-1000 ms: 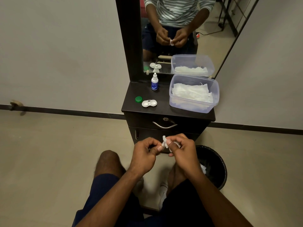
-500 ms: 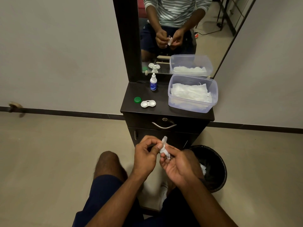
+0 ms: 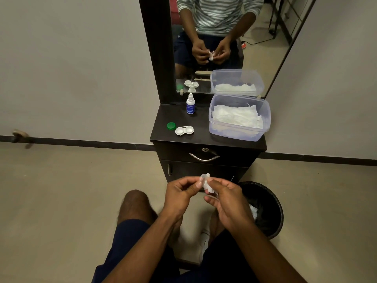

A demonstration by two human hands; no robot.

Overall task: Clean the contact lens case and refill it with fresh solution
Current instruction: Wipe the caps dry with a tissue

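The white contact lens case (image 3: pixel 184 130) lies on the dark cabinet top (image 3: pixel 202 123) with both wells uncovered. A green cap (image 3: pixel 171 126) rests just left of it. Behind stands the small solution bottle (image 3: pixel 190 104) with a blue label, upright and capped. Low in front of the cabinet, my left hand (image 3: pixel 179 193) pinches a small pale cap (image 3: pixel 204 177) at its fingertips. My right hand (image 3: pixel 226 203) presses a crumpled white tissue (image 3: pixel 209 188) against that cap. My fingers hide much of both.
A clear plastic tub (image 3: pixel 234 133) of white tissues fills the right of the cabinet top. A black waste bin (image 3: pixel 269 203) with used tissue stands on the floor at my right. The mirror (image 3: pixel 224 48) rises behind; the drawer handle (image 3: pixel 204 158) faces me.
My hands have shifted slightly apart and lower, and my fingers have worked the tissue around the cap. The items on the cabinet have not moved.
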